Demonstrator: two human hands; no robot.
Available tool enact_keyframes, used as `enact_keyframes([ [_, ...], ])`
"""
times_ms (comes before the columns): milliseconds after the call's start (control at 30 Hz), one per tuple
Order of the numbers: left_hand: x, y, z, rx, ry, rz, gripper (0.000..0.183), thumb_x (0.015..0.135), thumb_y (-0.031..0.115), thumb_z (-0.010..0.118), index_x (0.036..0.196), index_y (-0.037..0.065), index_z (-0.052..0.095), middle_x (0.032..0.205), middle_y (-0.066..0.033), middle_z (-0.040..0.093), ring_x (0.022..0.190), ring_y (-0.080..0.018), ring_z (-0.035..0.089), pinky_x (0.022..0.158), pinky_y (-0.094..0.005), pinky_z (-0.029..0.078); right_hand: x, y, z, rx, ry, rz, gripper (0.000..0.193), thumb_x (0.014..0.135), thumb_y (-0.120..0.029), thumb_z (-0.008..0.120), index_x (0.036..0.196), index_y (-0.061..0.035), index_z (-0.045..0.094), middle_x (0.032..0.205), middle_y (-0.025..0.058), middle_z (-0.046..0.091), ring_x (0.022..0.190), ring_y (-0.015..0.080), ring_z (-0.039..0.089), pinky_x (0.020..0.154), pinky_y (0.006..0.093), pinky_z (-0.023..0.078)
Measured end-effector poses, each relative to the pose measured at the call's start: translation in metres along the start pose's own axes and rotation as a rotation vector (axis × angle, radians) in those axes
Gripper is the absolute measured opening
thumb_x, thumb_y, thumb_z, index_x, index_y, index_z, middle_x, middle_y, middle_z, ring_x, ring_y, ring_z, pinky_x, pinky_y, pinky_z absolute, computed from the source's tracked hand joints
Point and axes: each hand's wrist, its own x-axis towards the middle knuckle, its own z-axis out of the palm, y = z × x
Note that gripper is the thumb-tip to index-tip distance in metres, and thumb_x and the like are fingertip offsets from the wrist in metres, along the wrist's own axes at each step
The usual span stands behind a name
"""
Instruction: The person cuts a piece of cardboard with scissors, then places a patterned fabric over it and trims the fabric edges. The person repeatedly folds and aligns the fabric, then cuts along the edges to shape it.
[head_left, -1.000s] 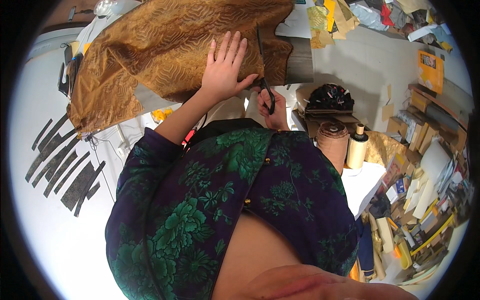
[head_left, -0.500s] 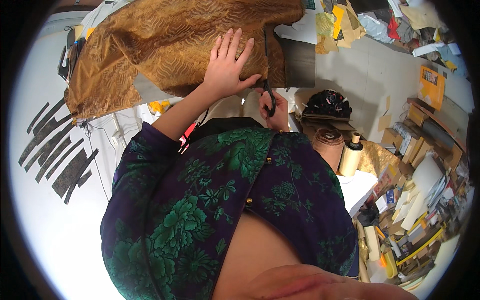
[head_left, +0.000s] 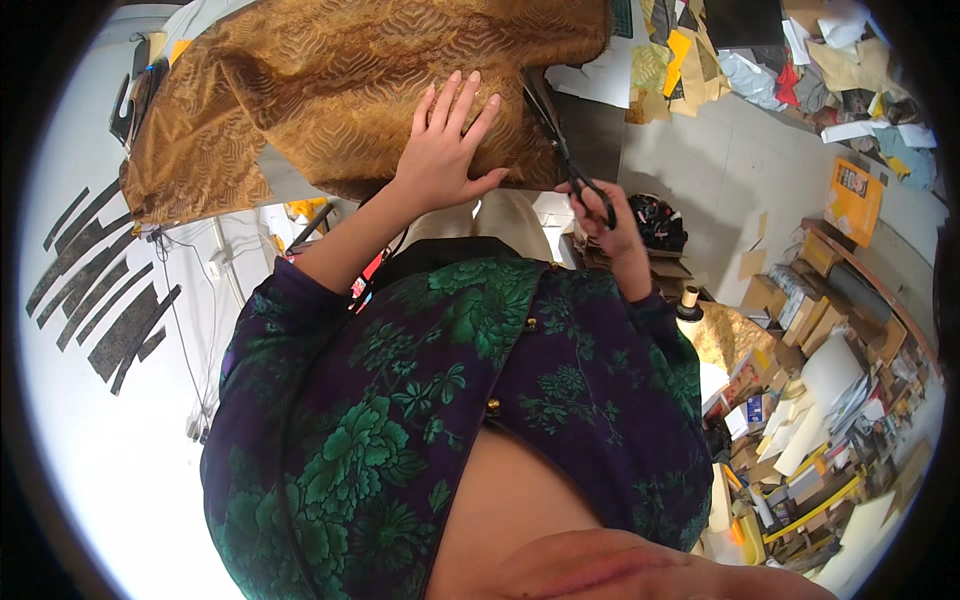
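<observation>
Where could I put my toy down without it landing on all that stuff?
The bare grey floor between the gold cloth and the boxes on the right is free. So is the white floor on the left, below the dark strips. The top right scrap pile and the right side are crowded.

The floor (head_left: 720, 170) is pale grey and evenly lit. Loose paper and fabric scraps (head_left: 800, 60) in yellow, red and white lie along its far edge. Stacked cardboard boxes (head_left: 810, 300) and paper rolls (head_left: 830, 370) crowd the right side. On the left, a white surface (head_left: 100, 440) carries dark strips (head_left: 100, 290) arranged in parallel rows.
</observation>
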Motion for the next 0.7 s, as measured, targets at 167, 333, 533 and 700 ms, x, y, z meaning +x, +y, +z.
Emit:
enact_keyframes([
  [167, 0.002, 0.001, -0.002, 0.012, -0.051, -0.025, 0.088, 0.083, 0.058, 0.061, 0.149, 0.005, 0.037, 0.158, -0.0228, 0.026, 0.146, -0.043, 0.021, 0.117, -0.0553, 0.015, 0.034, -0.08, -0.062, -0.492, -0.096, 0.088, 0.029, 0.09, -0.026, 0.073, 0.106, -0.0013, 0.072, 0.067, -0.0102, 0.052, 0.052, -0.0005, 0.038, 0.046, 0.0173, 0.025],
  [333, 0.004, 0.001, -0.003, 0.001, -0.087, -0.058, 0.09, 0.081, 0.058, 0.061, 0.149, 0.005, 0.037, 0.159, -0.0184, 0.025, 0.148, -0.0413, 0.017, 0.119, -0.0547, 0.012, 0.075, -0.144, -0.082, -0.718, -0.298, 0.061, 0.033, 0.087, -0.029, 0.076, 0.104, -0.0006, 0.073, 0.064, -0.0098, 0.052, 0.049, -0.0007, 0.036, 0.046, 0.0179, 0.025],
  [533, 0.007, 0.002, -0.006, 0.006, -0.141, -0.091, 0.09, 0.081, 0.06, 0.059, 0.149, 0.007, 0.037, 0.16, -0.0118, 0.027, 0.148, -0.0394, 0.017, 0.119, -0.0544, 0.011, 0.12, -0.172, -0.104, -0.698, -0.482, 0.223, 0.033, 0.087, -0.026, 0.074, 0.104, 0.0018, 0.071, 0.057, -0.0099, 0.043, 0.046, -0.0003, 0.032, 0.043, 0.0194, 0.019],
  [700, 0.006, 0.002, -0.005, 0.01, -0.171, -0.11, 0.09, 0.082, 0.062, 0.056, 0.151, 0.008, 0.036, 0.161, -0.0112, 0.026, 0.149, -0.0369, 0.018, 0.12, -0.0542, 0.01, 0.142, -0.168, -0.112, -0.606, -0.631, 0.272, 0.039, 0.085, -0.033, 0.077, 0.105, 0.0002, 0.073, 0.061, -0.0089, 0.046, 0.046, 0.0, 0.032, 0.042, 0.0189, 0.02],
])
